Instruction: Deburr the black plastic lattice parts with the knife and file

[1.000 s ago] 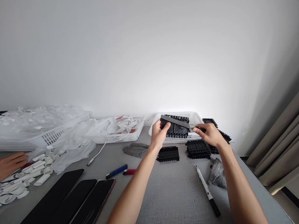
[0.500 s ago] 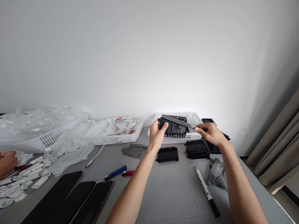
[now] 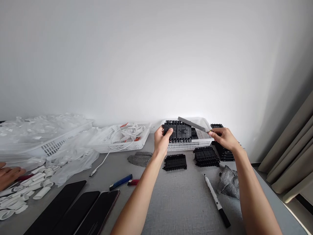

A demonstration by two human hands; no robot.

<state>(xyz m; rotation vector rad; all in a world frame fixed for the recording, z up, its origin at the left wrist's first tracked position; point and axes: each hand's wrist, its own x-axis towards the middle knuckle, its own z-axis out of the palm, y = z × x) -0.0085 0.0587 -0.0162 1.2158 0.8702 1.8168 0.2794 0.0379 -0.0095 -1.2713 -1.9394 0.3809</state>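
My left hand is closed on the left end of a black ribbed plastic plate with toothed edges, thumb on its face. The plate is held up in front of a white basket. In my right hand is a flat grey file, gripped at its near end and slanting up to the left. The file's far part is just above and behind the plate's upper right corner; whether they touch I cannot tell. Similar black plates lie below, one single plate and a stack.
Another black stack stands by my right wrist. A marker and grey cloth lie on the right. Leftward are lighters, phones, a basket with cables and white tube pieces beside another person's hand.
The file has moved right and up off the plate's face along with my right hand. The plate has shifted slightly left. The other person's hand has moved right.
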